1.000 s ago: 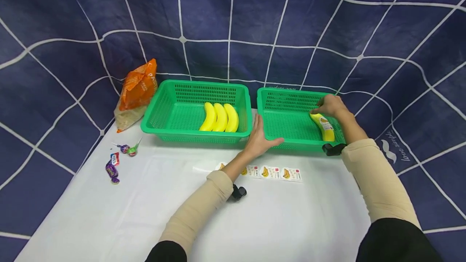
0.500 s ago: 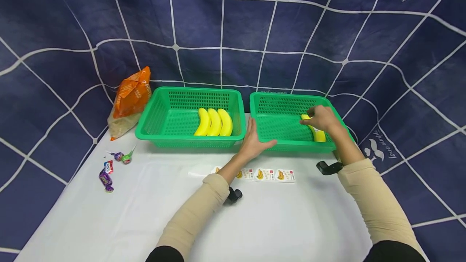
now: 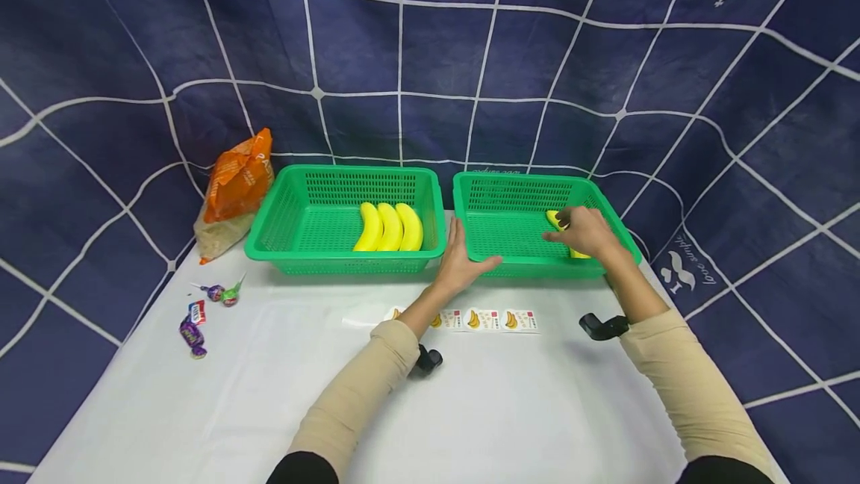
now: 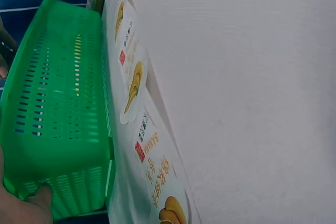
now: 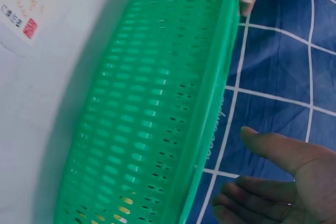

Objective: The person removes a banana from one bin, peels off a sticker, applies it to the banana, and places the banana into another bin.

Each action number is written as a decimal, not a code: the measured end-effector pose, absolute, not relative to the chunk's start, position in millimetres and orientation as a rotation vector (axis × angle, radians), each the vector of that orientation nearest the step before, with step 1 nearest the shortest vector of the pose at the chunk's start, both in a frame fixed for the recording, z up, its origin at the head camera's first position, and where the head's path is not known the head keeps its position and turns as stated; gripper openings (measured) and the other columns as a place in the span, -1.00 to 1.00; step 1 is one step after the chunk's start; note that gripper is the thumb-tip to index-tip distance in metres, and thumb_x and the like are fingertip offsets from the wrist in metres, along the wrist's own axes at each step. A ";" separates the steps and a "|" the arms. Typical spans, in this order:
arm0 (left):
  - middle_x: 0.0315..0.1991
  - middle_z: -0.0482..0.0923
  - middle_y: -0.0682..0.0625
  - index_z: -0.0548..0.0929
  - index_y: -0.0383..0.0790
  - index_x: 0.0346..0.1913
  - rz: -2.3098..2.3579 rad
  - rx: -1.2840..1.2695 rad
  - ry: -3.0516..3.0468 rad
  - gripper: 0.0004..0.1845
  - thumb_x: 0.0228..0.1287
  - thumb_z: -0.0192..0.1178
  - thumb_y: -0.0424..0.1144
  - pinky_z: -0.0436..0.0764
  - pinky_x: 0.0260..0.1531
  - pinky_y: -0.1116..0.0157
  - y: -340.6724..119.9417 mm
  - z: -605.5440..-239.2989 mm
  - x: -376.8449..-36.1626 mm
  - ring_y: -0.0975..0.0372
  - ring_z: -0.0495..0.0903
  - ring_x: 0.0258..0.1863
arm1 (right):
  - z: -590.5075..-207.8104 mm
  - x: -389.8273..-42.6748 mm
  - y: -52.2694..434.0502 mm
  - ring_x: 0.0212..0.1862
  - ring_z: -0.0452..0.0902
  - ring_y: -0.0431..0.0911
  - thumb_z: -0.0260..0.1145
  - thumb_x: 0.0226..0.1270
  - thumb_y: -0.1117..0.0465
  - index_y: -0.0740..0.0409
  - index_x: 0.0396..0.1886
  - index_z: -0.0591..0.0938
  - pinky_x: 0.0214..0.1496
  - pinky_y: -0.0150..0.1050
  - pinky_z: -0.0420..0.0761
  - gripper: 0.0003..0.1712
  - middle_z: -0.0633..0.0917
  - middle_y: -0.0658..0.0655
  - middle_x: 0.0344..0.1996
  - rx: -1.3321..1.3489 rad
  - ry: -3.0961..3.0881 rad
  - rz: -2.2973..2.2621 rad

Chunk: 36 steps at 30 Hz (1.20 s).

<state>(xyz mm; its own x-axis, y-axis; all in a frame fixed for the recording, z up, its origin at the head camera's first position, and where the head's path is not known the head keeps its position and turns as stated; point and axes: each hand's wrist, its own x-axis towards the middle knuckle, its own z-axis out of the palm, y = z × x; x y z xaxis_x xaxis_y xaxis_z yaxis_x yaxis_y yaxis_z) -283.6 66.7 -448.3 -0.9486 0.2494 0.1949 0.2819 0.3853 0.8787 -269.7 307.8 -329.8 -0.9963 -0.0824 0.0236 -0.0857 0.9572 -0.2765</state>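
Resting loose, open right hand [image 3: 583, 232] on banana [image 3: 555, 220] in right basket [image 3: 531, 269]; left hand [image 3: 463, 264] flat, bracing rim. Banana looks light, smooth, rigid; grasp mid-body.

Banana [image 3: 555, 221] mostly hidden under right hand [image 3: 583, 232] (contact unclear); sticker strip [image 3: 480, 319] partly behind left forearm, print unreadable.
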 end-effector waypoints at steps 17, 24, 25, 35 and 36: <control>0.45 0.27 -0.15 0.04 -0.20 0.54 -1.438 -0.556 -2.669 0.06 0.12 0.35 0.16 0.53 0.18 -0.08 -2.4 -372.0 -241.5 -0.06 0.42 0.32 | -332.7 -249.6 291.6 0.04 0.59 0.21 0.42 0.19 -0.01 0.44 0.18 0.54 0.10 0.12 0.53 -0.28 0.66 0.39 0.04 0.199 -3.060 0.487; 0.55 0.06 -0.12 0.08 -0.04 0.54 -1.232 -0.503 -2.729 0.02 0.10 0.35 0.17 0.28 0.33 -0.24 -81.7 -354.9 -238.7 -0.08 0.24 0.43 | -330.9 -236.6 287.5 0.09 0.57 0.24 0.41 0.21 -0.02 0.43 0.16 0.55 0.12 0.13 0.55 -0.30 0.66 0.38 0.05 0.198 -3.083 0.464; 0.56 0.02 -0.12 0.05 -0.04 0.55 -1.206 -0.470 -2.744 0.03 0.11 0.34 0.18 0.24 0.34 -0.26 -93.9 -354.6 -238.9 -0.10 0.19 0.46 | -331.3 -235.2 287.3 0.09 0.57 0.25 0.42 0.21 -0.02 0.42 0.17 0.55 0.12 0.13 0.56 -0.30 0.66 0.38 0.05 0.203 -3.085 0.462; 0.58 -0.19 -0.25 -0.18 -0.11 0.58 -1.007 -0.177 -2.831 0.18 0.11 0.25 0.32 0.03 0.31 -0.42 -209.1 -374.8 -248.7 -0.33 -0.11 0.49 | -333.2 -219.4 280.2 0.04 0.61 0.21 0.45 0.16 0.03 0.38 0.15 0.57 0.08 0.10 0.57 -0.34 0.69 0.37 -0.02 0.326 -3.035 0.456; 0.58 -0.20 -0.26 -0.20 -0.12 0.58 -0.997 -0.147 -2.839 0.19 0.11 0.24 0.34 0.02 0.31 -0.43 -218.1 -378.2 -249.0 -0.34 -0.11 0.48 | -333.4 -217.6 279.1 0.03 0.61 0.21 0.46 0.15 0.04 0.38 0.15 0.57 0.07 0.09 0.58 -0.34 0.69 0.37 -0.02 0.345 -3.030 0.459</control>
<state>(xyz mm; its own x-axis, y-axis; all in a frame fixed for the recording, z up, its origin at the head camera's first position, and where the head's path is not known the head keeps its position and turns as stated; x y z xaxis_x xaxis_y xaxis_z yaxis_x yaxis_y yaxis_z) -249.0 -218.1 -378.2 -0.9869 0.0490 0.1538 0.1344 0.7773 0.6147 -217.6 279.1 -333.4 -0.9734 -0.2108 0.0901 -0.2281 0.9308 -0.2858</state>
